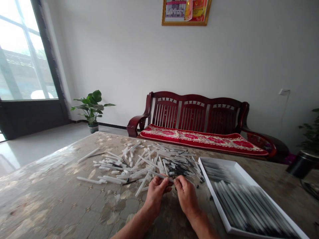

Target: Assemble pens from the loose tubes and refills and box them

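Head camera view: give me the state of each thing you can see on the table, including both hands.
Left hand: pinching a white plastic pen.
Right hand: pinching the same pen's end.
Loose pens: scattered in a heap on the tabletop.
White tray: holding pens laid side by side.

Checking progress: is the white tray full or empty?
The white tray is partly full: rows of pens lie in it, bare base showing at its far corner.

Bench: dark red wooden bench [196,113], 12 o'clock
Cushion: red flower cushion [199,139] on it
Plant: green plant [91,108], 11 o'clock
Window: big window [25,56], 10 o'clock
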`<state>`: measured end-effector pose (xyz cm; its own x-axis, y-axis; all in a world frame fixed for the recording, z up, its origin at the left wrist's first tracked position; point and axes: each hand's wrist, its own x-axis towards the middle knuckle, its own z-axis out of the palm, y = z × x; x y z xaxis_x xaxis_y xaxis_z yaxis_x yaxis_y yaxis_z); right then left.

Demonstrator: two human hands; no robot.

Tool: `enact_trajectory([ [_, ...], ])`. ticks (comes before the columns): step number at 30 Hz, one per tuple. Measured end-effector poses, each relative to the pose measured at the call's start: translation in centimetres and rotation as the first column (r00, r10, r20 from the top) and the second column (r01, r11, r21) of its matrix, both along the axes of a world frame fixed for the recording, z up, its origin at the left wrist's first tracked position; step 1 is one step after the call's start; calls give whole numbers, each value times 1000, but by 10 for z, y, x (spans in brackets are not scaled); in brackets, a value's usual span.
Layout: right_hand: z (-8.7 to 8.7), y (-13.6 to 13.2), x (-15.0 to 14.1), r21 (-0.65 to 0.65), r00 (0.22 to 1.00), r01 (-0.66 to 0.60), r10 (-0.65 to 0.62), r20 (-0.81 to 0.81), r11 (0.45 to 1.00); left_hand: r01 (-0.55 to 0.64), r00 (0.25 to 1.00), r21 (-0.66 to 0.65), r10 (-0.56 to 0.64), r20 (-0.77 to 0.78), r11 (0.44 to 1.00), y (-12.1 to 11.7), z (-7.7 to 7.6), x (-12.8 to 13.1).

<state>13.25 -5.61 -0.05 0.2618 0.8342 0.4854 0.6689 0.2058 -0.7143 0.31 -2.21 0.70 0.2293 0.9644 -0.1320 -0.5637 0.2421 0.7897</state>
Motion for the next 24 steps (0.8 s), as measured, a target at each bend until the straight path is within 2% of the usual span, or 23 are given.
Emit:
enact_trajectory([
  [6,-3,2,-4,-67,971,-54,37,-235,996,15,999,60,-13,-37,998,0,0,0],
  [11,-3,3,-8,-169,843,-207,88,-531,964,17,999,101,-12,-49,995,-1,0,1],
  [13,-4,3,-8,-167,821,-221,91,-564,961,12,999,84,-8,-46,996,-1,0,1],
  [15,-3,2,-6,-130,860,-198,108,-499,971,-1,999,44,2,-39,999,0,-1,1],
  [19,2,-1,1,-44,971,-128,116,-210,991,-44,999,-52,42,-33,998,4,-3,-1],
  [21,4,-2,2,-23,988,-105,102,-113,994,-36,999,-64,34,-32,997,4,-3,-1],
  [24,4,-3,1,-18,996,-78,77,-49,997,-2,1000,-34,1,-24,999,2,-3,0],
])
